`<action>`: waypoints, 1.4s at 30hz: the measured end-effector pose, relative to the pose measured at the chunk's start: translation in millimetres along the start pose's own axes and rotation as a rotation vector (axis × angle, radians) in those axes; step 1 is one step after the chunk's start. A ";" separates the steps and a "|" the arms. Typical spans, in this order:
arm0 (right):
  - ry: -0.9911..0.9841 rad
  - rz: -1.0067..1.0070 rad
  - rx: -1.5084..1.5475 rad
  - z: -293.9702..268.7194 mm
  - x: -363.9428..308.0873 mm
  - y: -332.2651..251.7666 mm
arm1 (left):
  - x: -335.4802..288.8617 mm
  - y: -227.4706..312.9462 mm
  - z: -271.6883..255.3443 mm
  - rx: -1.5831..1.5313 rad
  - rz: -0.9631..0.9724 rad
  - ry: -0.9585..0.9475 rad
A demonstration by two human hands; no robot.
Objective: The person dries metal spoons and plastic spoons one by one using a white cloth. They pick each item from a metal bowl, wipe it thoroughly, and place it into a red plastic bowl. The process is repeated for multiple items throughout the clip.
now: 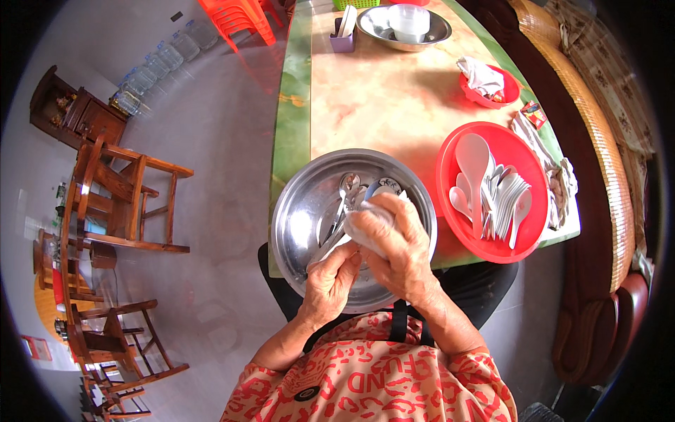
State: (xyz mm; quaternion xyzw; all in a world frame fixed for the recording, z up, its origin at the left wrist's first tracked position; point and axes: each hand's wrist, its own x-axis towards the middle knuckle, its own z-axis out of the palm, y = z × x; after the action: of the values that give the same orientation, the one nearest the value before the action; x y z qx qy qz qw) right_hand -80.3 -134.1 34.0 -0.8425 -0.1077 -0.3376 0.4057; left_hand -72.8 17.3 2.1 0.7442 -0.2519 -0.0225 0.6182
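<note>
A wide steel basin (287, 228) stands at the table's near edge, over my lap, with metal spoons (349, 184) and a patterned white-and-blue piece (386, 186) inside. Above it my right hand (399, 246) is closed round a crumpled white cloth (369, 228). My left hand (330, 281) pinches a pale, slender utensil (333, 251) just below the cloth; its other end is hidden by cloth and fingers. To the right, a red plastic basin (455, 228) holds a large white rice paddle (475, 158) and several white spoons (508, 200).
Behind the red basin are a smaller red bowl (511, 84) with a white cloth and a rumpled cloth (560, 190) along the table's right edge. Farther off stand a purple holder (342, 44) and a steel bowl (437, 32) with plastic tubs. Wooden chairs (137, 190) are left; a wooden bench (598, 162) right.
</note>
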 end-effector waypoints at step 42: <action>-0.328 1.077 1.193 0.6 -21.6 9.0 | 80.3 26.4 -26.3 -0.617 -0.613 0.179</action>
State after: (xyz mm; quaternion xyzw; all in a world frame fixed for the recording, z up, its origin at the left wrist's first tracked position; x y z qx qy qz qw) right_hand -92.1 -137.6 14.1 -0.4599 0.0920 0.1449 0.8713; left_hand -2.8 5.9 55.1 0.5644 0.0536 -0.2144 0.7954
